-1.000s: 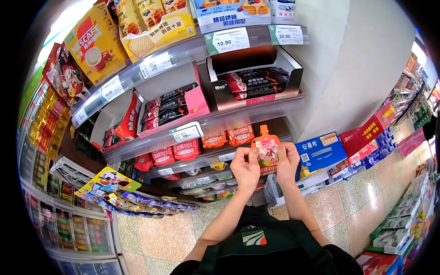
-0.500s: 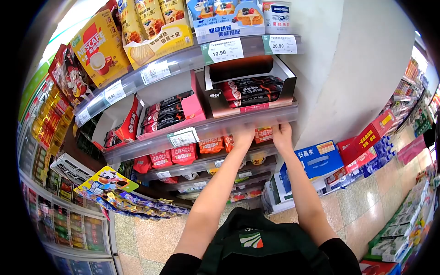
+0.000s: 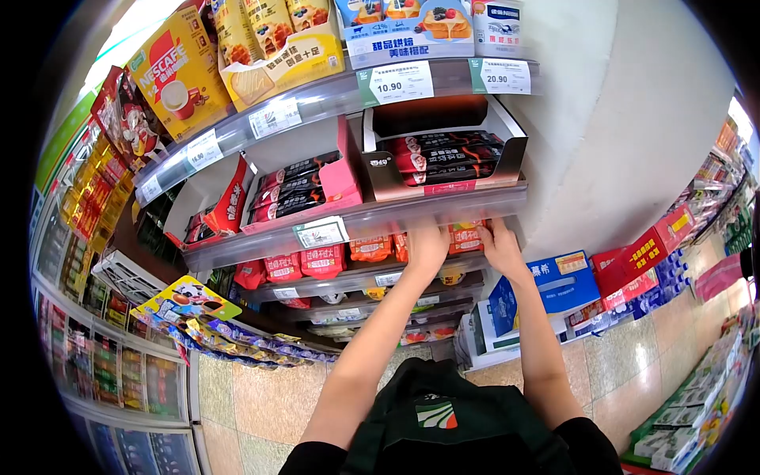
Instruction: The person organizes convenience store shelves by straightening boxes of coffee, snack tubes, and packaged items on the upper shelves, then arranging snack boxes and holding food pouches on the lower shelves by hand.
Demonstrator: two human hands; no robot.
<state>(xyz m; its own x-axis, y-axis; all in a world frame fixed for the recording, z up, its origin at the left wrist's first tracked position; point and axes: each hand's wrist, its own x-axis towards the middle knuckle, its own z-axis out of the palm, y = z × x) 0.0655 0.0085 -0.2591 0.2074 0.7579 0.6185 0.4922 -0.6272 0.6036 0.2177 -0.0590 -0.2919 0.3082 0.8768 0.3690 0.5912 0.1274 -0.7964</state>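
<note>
While the left hand (image 3: 428, 247) and right hand (image 3: 503, 249) flank orange-red printed packets (image 3: 466, 238) beneath the greyish translucent shelf edge (image 3: 396, 215), neither grip's opening or hold can be told; keeping wrists low should avoid knocks.

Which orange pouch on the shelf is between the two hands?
The rightmost orange pouch: it shows between the left hand and the right hand, while the other orange pouches in that row sit left of the left hand.
</note>
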